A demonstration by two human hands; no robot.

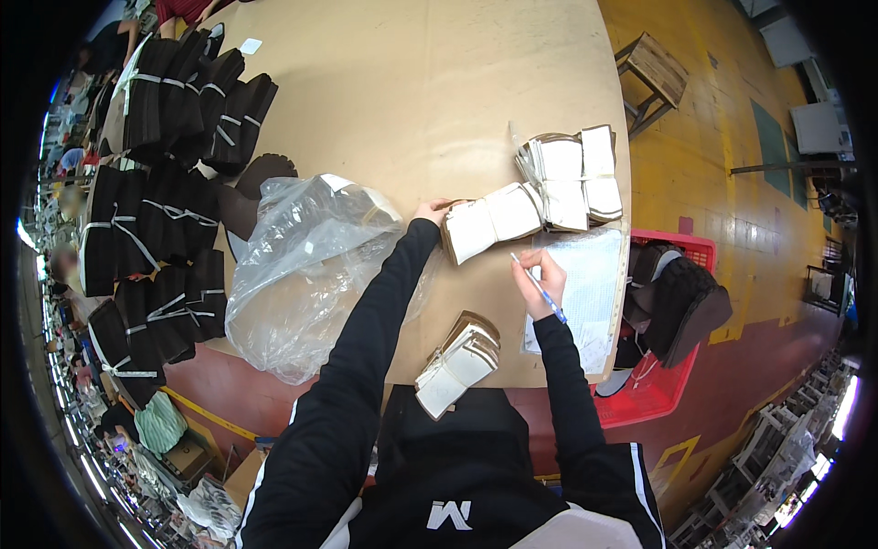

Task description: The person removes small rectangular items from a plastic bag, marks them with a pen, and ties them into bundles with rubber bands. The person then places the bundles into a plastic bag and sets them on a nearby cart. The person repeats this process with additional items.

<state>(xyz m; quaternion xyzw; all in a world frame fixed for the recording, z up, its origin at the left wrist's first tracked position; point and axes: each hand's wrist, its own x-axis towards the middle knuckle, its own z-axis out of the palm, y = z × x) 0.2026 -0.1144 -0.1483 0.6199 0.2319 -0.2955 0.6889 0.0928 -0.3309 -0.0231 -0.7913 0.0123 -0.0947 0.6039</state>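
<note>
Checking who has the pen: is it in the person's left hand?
No, the blue pen is held in the right hand, while the left hand rests on a bundle of white-topped pieces.

White-faced insole bundle flat on tan table; blue pen tilted over paper.

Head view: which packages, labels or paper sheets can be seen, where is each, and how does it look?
Clear plastic bag: crumpled, table's left part, by the left hand's forearm.
Paper sheet: white, gridded, table's right edge, beside the right hand holding a blue pen.
Small label: white, rectangular, table's far side.
</note>
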